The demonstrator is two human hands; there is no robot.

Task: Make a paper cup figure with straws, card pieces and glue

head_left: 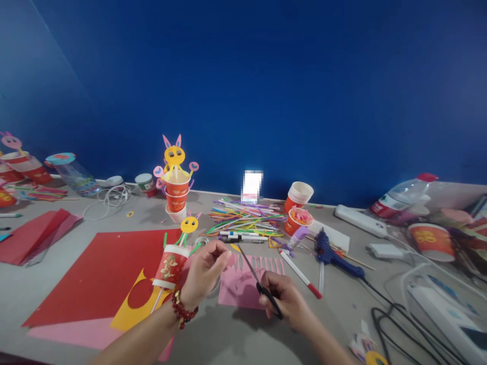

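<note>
My left hand, with a red bead bracelet at the wrist, is raised with thumb and fingers pinched on a small pink paper piece. My right hand grips scissors by their black handles, the blades pointing up and left toward that piece. Below both hands lies a pink sheet with a row of cut-outs along its far edge. Left of my left hand, a red paper cup stands tilted, topped by a yellow rabbit-eared face.
Colourful sticks and markers lie behind my hands. A blue glue gun with a black cord rests at right. Red sheets and yellow paper cover the left. A stacked cup figure stands behind.
</note>
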